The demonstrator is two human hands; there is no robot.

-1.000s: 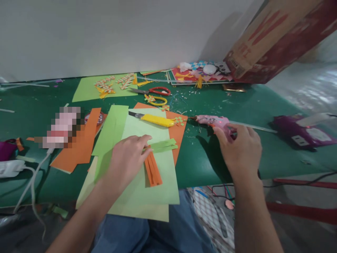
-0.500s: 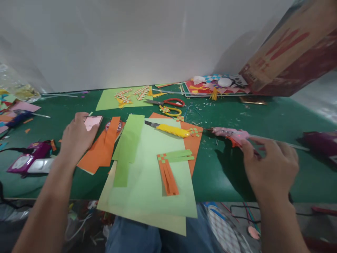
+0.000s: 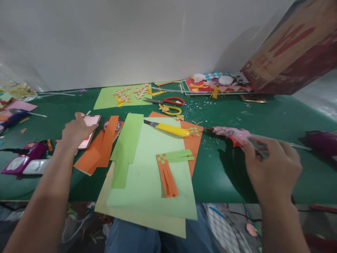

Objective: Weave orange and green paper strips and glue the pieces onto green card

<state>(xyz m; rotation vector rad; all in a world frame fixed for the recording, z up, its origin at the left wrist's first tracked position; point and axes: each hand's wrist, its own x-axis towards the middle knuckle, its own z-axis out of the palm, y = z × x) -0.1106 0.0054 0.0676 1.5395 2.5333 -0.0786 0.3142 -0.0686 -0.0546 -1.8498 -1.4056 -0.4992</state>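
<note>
A pink hot glue gun points left over the right of the table, a clear glue stick out of its back. My right hand has thumb and fingers closed around its handle. At the left, my left hand lies over a pink-screened phone, thumb stretched across it and fingers apart. Between my hands, a partly woven strip piece, orange and green, rests on light green paper. A yellow utility knife, blade out, lies above it. Green strips and orange strips are to the left.
Red-handled scissors and a yellow-handled pair lie behind the knife. Woven pieces sit on a green sheet. A purple device stands at far left, a paper bag at back right. Craft pieces lie against the wall.
My left hand has shifted slightly left and uncovers more of the phone's screen. My right hand stays at the glue gun's handle. The view has moved a little.
</note>
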